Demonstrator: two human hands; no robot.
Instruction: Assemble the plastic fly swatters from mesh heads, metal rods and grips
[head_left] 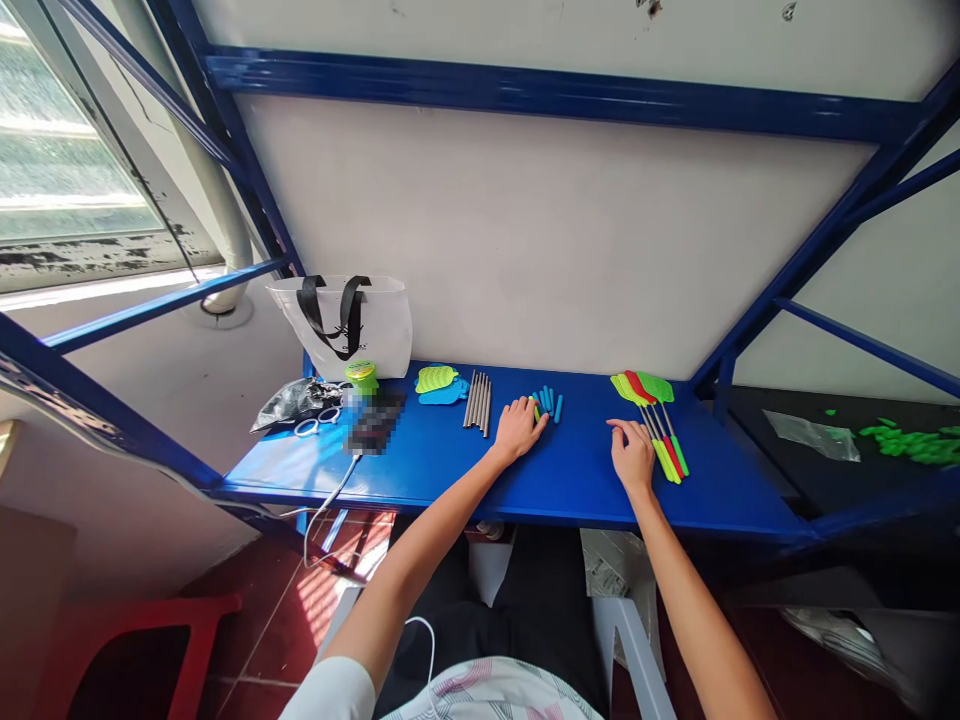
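My left hand (519,430) rests on the blue table, its fingers bent around a small yellow-green handle (535,408) that is partly hidden under them. Just beyond its thumb lie several loose blue handles (550,400). My right hand (632,452) hovers at or just above the table with thumb and index finger apart, and nothing shows between them. Close to its right side lie several fly swatters (660,430) in yellow, red and green, with metal rods and coloured grips. Left of my left hand are bare metal rods (478,402) in a row, then yellow and blue swatter heads (441,384) stacked together.
At the table's left stand a white tote bag (382,325) and a green-lidded container (361,377), near scissors (318,422), a black plastic bag (285,405) and a blurred device with a white cable (330,500). Green pieces (911,442) lie on a dark surface at right. Blue frame bars (525,95) surround the table.
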